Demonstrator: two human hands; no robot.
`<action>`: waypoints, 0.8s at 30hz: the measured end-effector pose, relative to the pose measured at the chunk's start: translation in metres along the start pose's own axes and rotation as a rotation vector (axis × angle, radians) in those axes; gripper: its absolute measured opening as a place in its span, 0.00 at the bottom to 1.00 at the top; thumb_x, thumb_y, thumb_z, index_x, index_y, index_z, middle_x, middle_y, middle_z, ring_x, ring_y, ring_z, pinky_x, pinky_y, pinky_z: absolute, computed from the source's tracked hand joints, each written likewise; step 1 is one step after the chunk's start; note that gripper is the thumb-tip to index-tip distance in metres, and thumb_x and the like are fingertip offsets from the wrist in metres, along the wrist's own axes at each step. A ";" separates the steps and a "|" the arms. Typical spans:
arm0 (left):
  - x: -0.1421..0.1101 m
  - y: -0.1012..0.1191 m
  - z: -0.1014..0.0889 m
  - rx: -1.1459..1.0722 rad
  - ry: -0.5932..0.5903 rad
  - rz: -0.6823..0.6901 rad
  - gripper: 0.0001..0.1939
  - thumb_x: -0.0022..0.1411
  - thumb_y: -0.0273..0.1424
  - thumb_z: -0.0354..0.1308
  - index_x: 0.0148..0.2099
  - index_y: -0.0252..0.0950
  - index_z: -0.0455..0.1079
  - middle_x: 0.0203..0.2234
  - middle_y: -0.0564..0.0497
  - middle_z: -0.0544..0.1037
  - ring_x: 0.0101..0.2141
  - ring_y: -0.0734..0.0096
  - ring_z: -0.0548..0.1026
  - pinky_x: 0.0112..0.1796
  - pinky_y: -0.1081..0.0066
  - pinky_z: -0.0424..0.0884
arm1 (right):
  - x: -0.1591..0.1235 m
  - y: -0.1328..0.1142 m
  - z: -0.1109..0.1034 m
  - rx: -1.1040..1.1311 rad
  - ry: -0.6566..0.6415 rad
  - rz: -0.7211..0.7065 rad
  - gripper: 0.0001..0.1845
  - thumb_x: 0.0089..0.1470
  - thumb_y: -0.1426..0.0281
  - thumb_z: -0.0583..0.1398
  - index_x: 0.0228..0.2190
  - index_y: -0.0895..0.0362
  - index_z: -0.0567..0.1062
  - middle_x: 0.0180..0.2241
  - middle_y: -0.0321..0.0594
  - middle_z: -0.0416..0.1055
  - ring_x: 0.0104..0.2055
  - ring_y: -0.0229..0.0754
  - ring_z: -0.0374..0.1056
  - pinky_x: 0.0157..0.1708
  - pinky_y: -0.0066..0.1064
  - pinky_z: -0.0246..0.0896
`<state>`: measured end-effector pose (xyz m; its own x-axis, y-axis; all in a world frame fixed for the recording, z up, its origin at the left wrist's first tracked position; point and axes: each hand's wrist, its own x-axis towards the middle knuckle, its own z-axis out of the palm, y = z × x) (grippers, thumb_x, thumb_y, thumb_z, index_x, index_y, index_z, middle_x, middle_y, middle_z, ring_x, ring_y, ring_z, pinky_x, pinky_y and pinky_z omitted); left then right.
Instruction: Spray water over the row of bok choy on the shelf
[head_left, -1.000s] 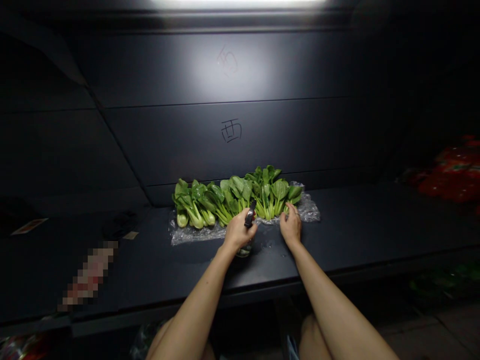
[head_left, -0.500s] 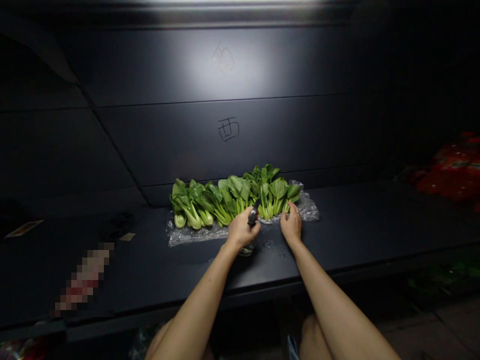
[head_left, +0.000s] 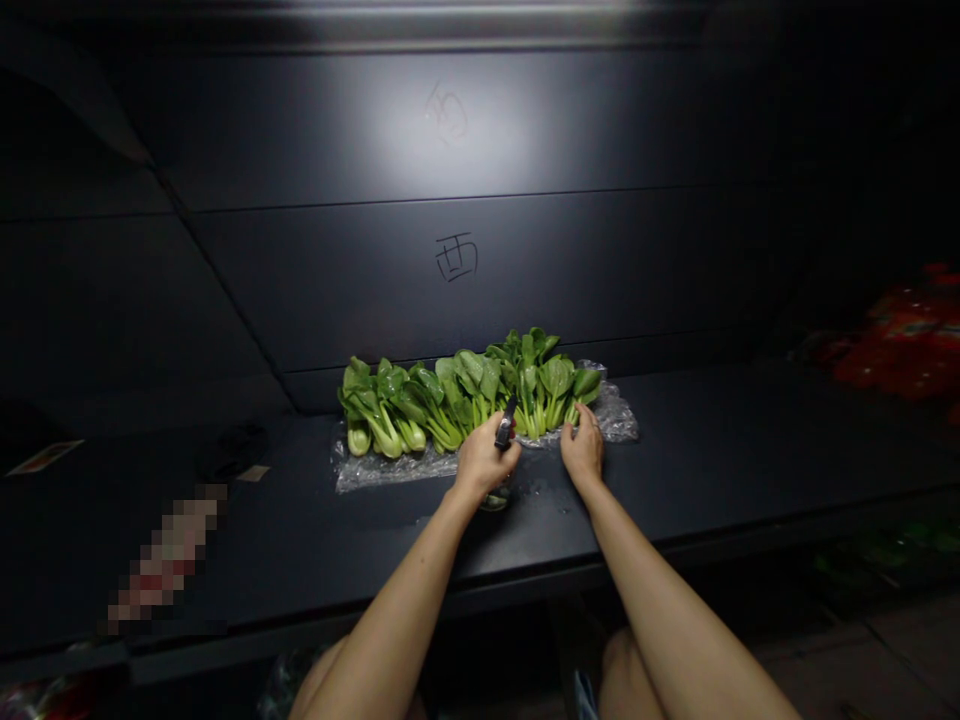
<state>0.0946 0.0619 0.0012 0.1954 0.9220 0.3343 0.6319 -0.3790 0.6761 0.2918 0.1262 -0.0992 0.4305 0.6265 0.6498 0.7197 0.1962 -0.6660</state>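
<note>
Several bunches of green bok choy [head_left: 469, 375] lie in a row, leaves toward the back panel and pale stem ends toward me. Beneath them is a crinkled clear plastic sheet [head_left: 375, 475]. My left hand [head_left: 480, 458] is closed around the neck of a spray bottle [head_left: 505, 424]; its black head points at the greens, and its clear body shows partly below the hand. My right hand [head_left: 583, 450] is at the right end of the row, fingers curled round the stems of the last bok choy. Its fingertips are partly hidden by leaves.
The dark shelf [head_left: 712, 450] has water drops near its front edge. A dark panel [head_left: 337, 280] with handwritten marks rises behind. On the left lie a card [head_left: 45, 457] and a pixelated item [head_left: 169, 560]. Red packages [head_left: 907, 335] sit at the far right, blurred.
The left hand with the spray bottle has shifted slightly right along the row. The right hand stays at the end bok choy. The view has tilted a little.
</note>
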 end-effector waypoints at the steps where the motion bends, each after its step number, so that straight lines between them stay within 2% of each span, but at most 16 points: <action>1: 0.000 0.000 0.000 0.003 0.004 -0.002 0.08 0.55 0.28 0.55 0.39 0.40 0.69 0.32 0.52 0.78 0.34 0.68 0.76 0.36 0.72 0.67 | 0.000 0.000 0.000 -0.001 -0.002 -0.001 0.26 0.53 0.72 0.51 0.53 0.62 0.71 0.54 0.57 0.71 0.57 0.51 0.66 0.57 0.46 0.60; 7: -0.001 -0.003 0.000 -0.020 0.027 -0.010 0.14 0.54 0.29 0.56 0.45 0.38 0.70 0.33 0.51 0.78 0.33 0.68 0.75 0.35 0.72 0.66 | -0.001 0.000 0.000 -0.004 -0.008 0.006 0.26 0.53 0.72 0.51 0.53 0.63 0.71 0.53 0.57 0.71 0.56 0.51 0.66 0.57 0.46 0.60; 16: -0.003 -0.003 0.000 -0.041 0.018 0.034 0.12 0.54 0.27 0.55 0.43 0.39 0.70 0.35 0.52 0.79 0.34 0.69 0.76 0.37 0.72 0.67 | -0.001 0.002 0.001 -0.001 0.009 0.004 0.27 0.52 0.72 0.51 0.53 0.62 0.71 0.53 0.56 0.71 0.56 0.50 0.66 0.56 0.45 0.61; 24: -0.003 -0.006 -0.001 -0.060 0.041 -0.001 0.15 0.53 0.28 0.56 0.45 0.38 0.70 0.34 0.51 0.78 0.33 0.68 0.75 0.36 0.71 0.67 | -0.001 0.001 0.001 0.013 0.003 0.033 0.27 0.52 0.72 0.51 0.53 0.64 0.71 0.54 0.59 0.70 0.56 0.52 0.66 0.56 0.46 0.61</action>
<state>0.0899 0.0613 -0.0032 0.1633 0.9189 0.3591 0.5855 -0.3832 0.7144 0.2922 0.1266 -0.1007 0.4553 0.6305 0.6287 0.6981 0.1855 -0.6916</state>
